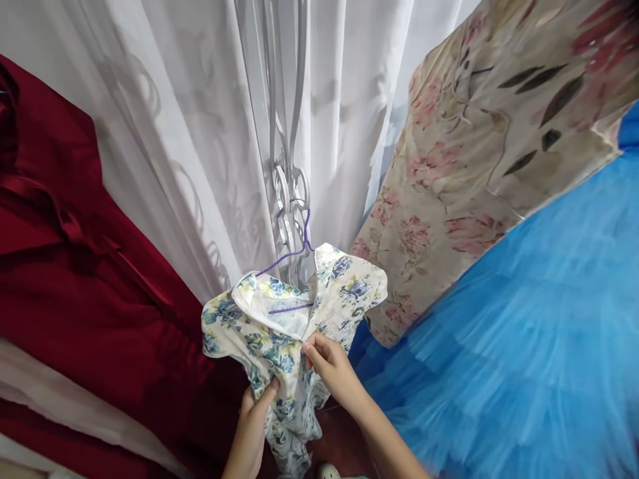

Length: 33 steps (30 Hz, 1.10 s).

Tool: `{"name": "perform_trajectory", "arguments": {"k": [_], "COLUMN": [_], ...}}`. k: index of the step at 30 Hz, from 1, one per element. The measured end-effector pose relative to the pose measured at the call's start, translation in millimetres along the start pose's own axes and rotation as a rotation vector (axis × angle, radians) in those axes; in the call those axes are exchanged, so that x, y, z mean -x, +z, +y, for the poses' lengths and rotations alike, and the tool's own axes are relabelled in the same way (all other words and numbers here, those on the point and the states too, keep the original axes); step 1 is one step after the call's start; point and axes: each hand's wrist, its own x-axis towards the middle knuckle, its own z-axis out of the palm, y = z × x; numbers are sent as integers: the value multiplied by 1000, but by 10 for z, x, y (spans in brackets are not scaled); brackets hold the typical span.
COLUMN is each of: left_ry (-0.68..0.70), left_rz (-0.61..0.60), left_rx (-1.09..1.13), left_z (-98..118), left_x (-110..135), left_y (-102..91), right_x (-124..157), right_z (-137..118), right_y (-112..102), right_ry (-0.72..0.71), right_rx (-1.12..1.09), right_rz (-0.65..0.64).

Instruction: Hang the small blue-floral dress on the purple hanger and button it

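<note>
A white dress (279,356) with blue and yellow flowers hangs in front of me on a thin purple hanger (284,258). The hanger's hook is at a white scrolled metal stand (287,193). My right hand (324,359) pinches the dress front at the base of the neckline, thumb against fingers. Lower and to the left, my left hand (258,402) grips the side of the bodice; its thumb lies on top and its fingers are mostly hidden behind the cloth. Below my hands the skirt drops in folds.
A dark red garment (114,266) hangs at the left. On the right are a beige floral dress (434,199) and a bright blue ruffled tulle skirt (499,346). White curtains (344,86) cover the back. A shoe (328,471) shows on the reddish floor (344,439).
</note>
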Motion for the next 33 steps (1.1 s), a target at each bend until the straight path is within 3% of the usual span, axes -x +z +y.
{"name": "perform_trajectory", "arguments": {"k": [3,6,9,12,14,17,19,22,24,26,30,33], "left_ry": [-32,-60,-2,102,285,733,966,1017,904,813,863,896], "left_rz": [79,67,39,110,218,426,470,221,34,-29,-61,-157], "left_rx": [46,17,-31,-67,-92,-190,-290,-479,-603,-684,-827,-955], "left_z": [104,181,198,192,181,90,-62,-380,-559,-651,-584,-447], "left_x": [-52,-62,-34,-6,3,1,-1,0,-9,-28,-40,12], "left_y": [-122,-189,-180,-153,-160,-162,-87,180,389,546,667,711], "right_x": [-27,-39,-39,9,71,179,239,301,333,357,292,53], "right_z": [45,141,205,213,205,195,191,195,206,209,73,-233], "right_y": [86,217,330,331,263,112,11,-100,-143,-172,-261,-365], "right_ry": [66,91,57,71,89,111,125,143,145,134,102,81], "right_rx": [-40,-37,-67,-73,-34,1,-17,-41,-50,-69,-171,-269], "right_rz": [-32,-5,-1,-12,-4,-38,-79,-110,-100,-86,-78,-2]}}
